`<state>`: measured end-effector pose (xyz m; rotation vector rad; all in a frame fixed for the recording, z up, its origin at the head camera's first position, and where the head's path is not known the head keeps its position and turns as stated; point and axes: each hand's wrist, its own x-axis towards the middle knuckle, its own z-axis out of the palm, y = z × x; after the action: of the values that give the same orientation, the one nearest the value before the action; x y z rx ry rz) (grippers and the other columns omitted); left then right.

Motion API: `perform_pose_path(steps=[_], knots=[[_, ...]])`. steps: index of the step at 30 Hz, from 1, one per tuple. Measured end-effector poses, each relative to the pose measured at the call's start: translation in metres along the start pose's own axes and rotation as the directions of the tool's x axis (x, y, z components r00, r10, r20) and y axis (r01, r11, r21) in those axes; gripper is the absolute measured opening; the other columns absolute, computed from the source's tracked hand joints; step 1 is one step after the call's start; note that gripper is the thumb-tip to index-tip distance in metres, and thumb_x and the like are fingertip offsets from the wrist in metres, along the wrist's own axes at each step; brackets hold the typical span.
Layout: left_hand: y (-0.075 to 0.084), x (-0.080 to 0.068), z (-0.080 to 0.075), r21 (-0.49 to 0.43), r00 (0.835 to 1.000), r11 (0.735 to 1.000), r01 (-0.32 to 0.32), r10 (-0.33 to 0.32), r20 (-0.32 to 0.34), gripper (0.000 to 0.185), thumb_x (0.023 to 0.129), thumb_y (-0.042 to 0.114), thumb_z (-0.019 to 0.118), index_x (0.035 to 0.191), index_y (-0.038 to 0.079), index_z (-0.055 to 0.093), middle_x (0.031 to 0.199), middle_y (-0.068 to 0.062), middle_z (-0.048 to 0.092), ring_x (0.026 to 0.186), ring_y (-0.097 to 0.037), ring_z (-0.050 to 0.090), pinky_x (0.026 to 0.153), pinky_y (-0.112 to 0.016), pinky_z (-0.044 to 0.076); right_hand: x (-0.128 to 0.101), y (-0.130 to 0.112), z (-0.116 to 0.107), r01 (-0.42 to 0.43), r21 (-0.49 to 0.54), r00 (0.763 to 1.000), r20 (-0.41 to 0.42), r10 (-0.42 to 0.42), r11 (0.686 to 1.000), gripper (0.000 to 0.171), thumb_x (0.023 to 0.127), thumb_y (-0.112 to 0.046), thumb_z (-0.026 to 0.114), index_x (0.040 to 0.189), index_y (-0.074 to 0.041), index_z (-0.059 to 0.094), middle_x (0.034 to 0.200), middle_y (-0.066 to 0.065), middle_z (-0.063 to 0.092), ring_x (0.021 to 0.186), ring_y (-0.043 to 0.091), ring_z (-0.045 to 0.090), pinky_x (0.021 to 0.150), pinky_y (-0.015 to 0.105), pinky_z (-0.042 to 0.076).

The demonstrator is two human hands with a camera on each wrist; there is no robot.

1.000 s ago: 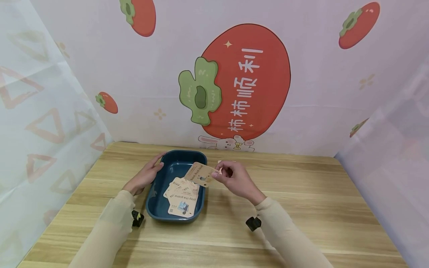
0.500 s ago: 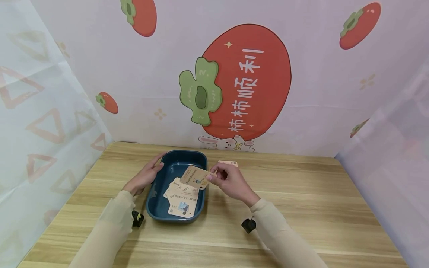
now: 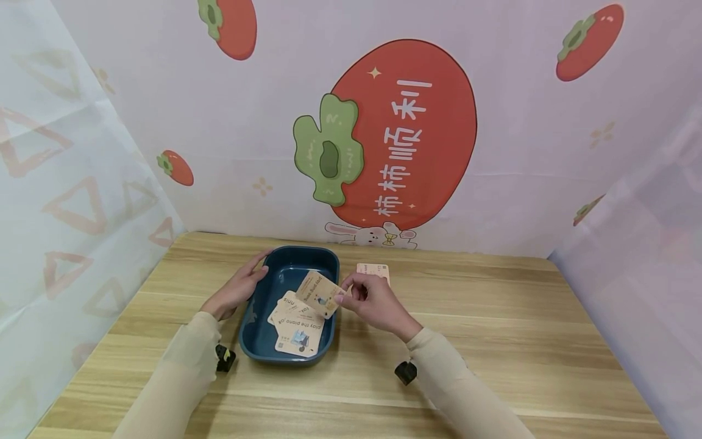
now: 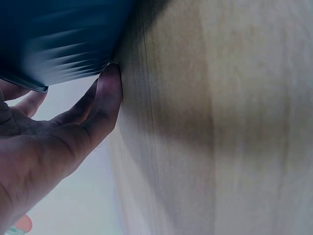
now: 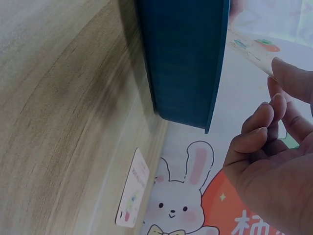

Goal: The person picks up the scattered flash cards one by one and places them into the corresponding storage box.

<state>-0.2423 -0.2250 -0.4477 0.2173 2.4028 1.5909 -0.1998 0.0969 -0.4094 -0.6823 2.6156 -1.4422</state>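
A dark blue tray (image 3: 261, 346) sits on the wooden table (image 3: 493, 341) with several picture cards (image 3: 298, 323) lying in it. My right hand (image 3: 366, 300) pinches one more card (image 3: 319, 292) by its edge and holds it tilted over the tray's right side; that card's edge (image 5: 250, 48) shows in the right wrist view above the tray wall (image 5: 183, 58). My left hand (image 3: 237, 288) rests with straight fingers against the tray's left wall (image 4: 58, 39); its fingertips (image 4: 110, 81) touch the rim.
Another card (image 3: 373, 269) lies flat on the table behind my right hand, also seen as a card (image 5: 132, 190) near the backdrop. Printed cloth walls close in the back and both sides. Bare tabletop lies to the right and front.
My right hand has carried the pinched card leftward and down, from beside the tray's right rim to over its inside. The card behind it is now uncovered. My left hand has not moved.
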Motion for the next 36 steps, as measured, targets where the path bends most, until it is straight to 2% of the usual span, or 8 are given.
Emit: perform_pose_path(steps=[11,18,29,36], knots=[[0.001,0.002,-0.001,-0.009,1.000,1.000,0.001,-0.001,0.005,0.055,0.113,0.021,0.030,0.164,0.012,0.010,0.167,-0.024,0.010,0.144,-0.051,0.028,0.114,-0.066,0.025,-0.003,0.000,-0.002,-0.027,-0.041,1.000,0.010,0.028,0.999,0.008,0.093,-0.022,0.078,0.095,-0.020,0.071,0.071,0.001,0.052,0.067,0.017,0.051,0.057,0.026,0.039],[0.003,0.000,-0.001,-0.005,1.000,1.000,-0.001,0.001,0.007,0.056,0.113,0.023,0.031,0.164,0.014,0.011,0.168,-0.022,0.008,0.148,-0.049,0.020,0.116,-0.066,0.020,-0.003,0.004,-0.006,-0.034,-0.047,0.999,0.001,0.034,0.998,0.009,0.093,-0.021,0.077,0.097,-0.018,0.069,0.074,0.004,0.054,0.069,0.018,0.051,0.057,0.026,0.040],[0.000,0.000,-0.001,0.000,1.000,1.000,0.001,-0.001,0.006,0.055,0.113,0.022,0.030,0.164,0.014,0.012,0.168,-0.021,0.008,0.149,-0.049,0.017,0.116,-0.067,0.019,-0.004,0.016,-0.021,-0.050,-0.091,0.998,-0.027,0.048,0.995,0.011,0.091,-0.018,0.079,0.093,-0.014,0.070,0.070,0.001,0.052,0.065,0.016,0.049,0.056,0.026,0.039],[-0.001,0.000,-0.001,0.000,1.000,1.000,0.007,-0.007,0.004,0.055,0.113,0.024,0.030,0.165,0.015,0.012,0.168,-0.020,0.007,0.149,-0.049,0.016,0.116,-0.067,0.018,0.001,0.032,-0.032,-0.115,-0.137,0.993,-0.042,0.110,0.984,0.015,0.089,-0.018,0.081,0.093,-0.012,0.068,0.069,0.002,0.051,0.062,0.016,0.048,0.056,0.027,0.038]])
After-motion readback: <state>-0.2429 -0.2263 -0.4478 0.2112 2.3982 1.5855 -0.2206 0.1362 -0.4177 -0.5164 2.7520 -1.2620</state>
